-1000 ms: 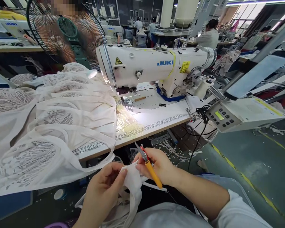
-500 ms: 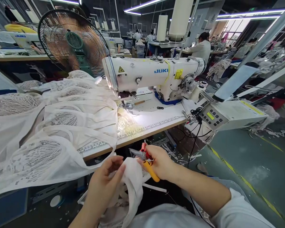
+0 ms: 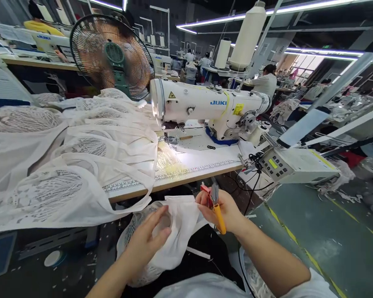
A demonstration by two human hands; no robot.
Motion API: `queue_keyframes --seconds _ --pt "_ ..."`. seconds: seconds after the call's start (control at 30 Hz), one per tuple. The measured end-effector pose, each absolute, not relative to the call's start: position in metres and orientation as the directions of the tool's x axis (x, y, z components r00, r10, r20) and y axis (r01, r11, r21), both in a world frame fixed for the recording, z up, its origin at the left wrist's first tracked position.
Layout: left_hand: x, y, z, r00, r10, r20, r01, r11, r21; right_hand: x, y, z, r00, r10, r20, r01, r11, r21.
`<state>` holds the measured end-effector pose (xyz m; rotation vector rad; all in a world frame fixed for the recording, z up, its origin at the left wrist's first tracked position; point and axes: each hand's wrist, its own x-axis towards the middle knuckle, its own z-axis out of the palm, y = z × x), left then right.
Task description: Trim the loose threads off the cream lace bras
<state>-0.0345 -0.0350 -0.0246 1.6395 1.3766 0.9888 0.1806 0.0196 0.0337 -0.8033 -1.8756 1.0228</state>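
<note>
A white lace bra (image 3: 177, 244) lies over my lap below the table edge, its smooth side panel spread flat. My left hand (image 3: 149, 236) rests on it from the left, thumb and fingers apart around a curved edge of the cup. In my right hand (image 3: 228, 211) is a pair of small scissors (image 3: 218, 213) with red and orange handles, blades pointing up. The thumb and fingertips of that hand also pinch the right edge of the bra's panel. A loose white strip (image 3: 199, 253) lies on the dark cloth beneath.
A pile of white lace bras (image 3: 59, 186) covers the left of the sewing table (image 3: 186, 176), one strap hanging over its edge. Behind stands a JUKI sewing machine (image 3: 199, 101), with a control box (image 3: 276, 163) to its right. A fan (image 3: 113, 54) is at the back left.
The bra panel has been spread out flat. The scissors moved right, away from the cloth, and their blades turned upward. My left hand's fingers have opened from a pinch.
</note>
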Motion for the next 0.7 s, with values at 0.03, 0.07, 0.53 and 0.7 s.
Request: queue_keyframes --seconds 0.03,0.07,0.53,0.7 --pt "-0.033 -0.028 -0.02 0.183 0.976 0.116 0.377 -0.179 0.909 0.178 0.019 0.036 -0.477 0.793 0.38 0.084 0.471 -0.878" --pt "-0.032 -0.022 -0.015 0.245 0.958 0.148 0.357 -0.231 0.905 0.174 0.019 0.039 -0.497 0.773 0.394 0.036 0.472 -0.881" --pt "-0.071 0.044 0.004 0.323 0.865 0.384 0.71 -0.49 0.506 0.139 0.067 0.017 -0.295 0.914 0.278 0.445 0.389 -0.807" --pt "-0.122 0.034 -0.002 0.495 0.797 0.345 0.825 -0.557 0.102 0.099 0.06 0.003 -0.486 0.832 0.269 0.433 0.496 -0.752"
